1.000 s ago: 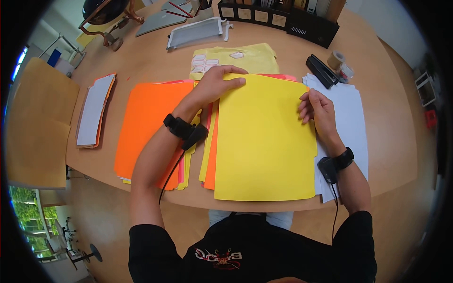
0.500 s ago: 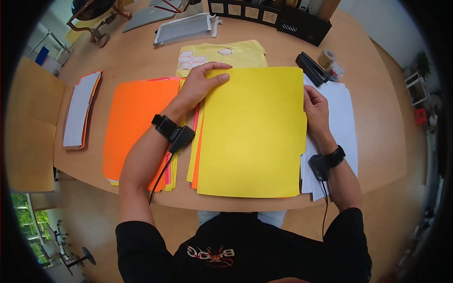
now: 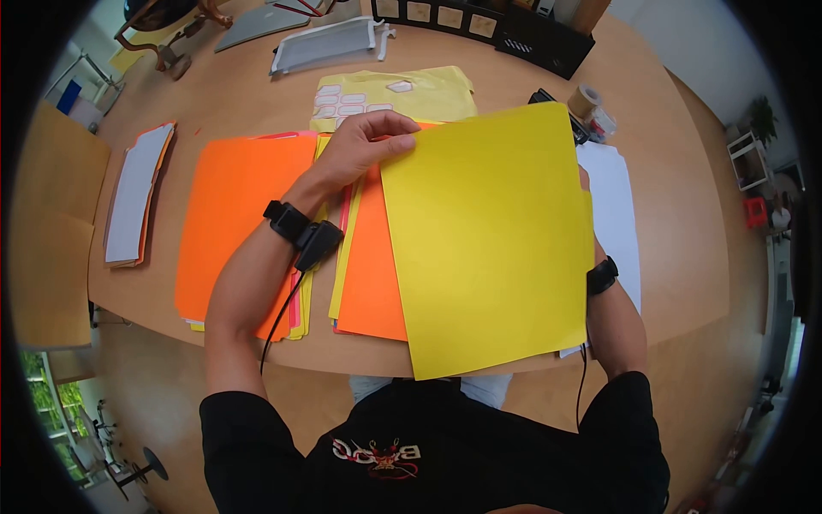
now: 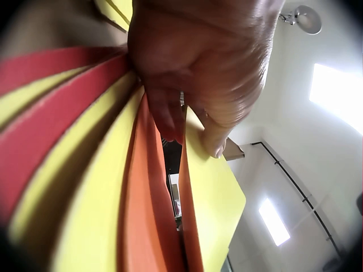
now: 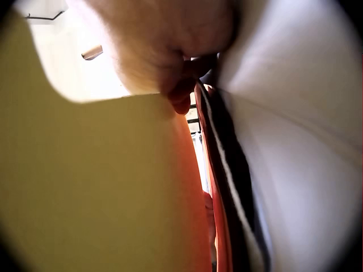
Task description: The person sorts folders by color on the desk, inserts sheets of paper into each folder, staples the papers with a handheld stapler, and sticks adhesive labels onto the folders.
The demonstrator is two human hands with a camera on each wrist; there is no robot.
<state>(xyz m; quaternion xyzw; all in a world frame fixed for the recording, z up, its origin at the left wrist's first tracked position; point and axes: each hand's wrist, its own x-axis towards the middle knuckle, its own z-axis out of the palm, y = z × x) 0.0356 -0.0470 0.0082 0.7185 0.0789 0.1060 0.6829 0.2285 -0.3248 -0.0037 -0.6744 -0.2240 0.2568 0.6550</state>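
A yellow tabbed paper folder [image 3: 488,248] tilts over a stack, its right side raised and its lower corner past the table's front edge. My left hand [image 3: 364,146] pinches it at the upper left corner; in the left wrist view the thumb [image 4: 215,141] lies on the yellow face and the fingers are behind. Beneath is an orange folder [image 3: 370,287], then red and yellow ones fanned out. My right hand [image 5: 164,45] is at the folder's right edge, fingertips dipping behind it. The folder hides most of that hand in the head view, and I cannot tell its grip.
Another stack with an orange folder [image 3: 244,223] on top lies left, under my left forearm. White sheets [image 3: 612,214] lie at right, near tape rolls [image 3: 585,101]. A yellow envelope [image 3: 445,94], a mesh tray [image 3: 325,50] and a black organizer [image 3: 548,47] stand farther back.
The yellow folder has swung rightward and lifted off the stack, uncovering the orange folder. My right hand has gone from beside its edge to behind it. My left hand stays at the corner.
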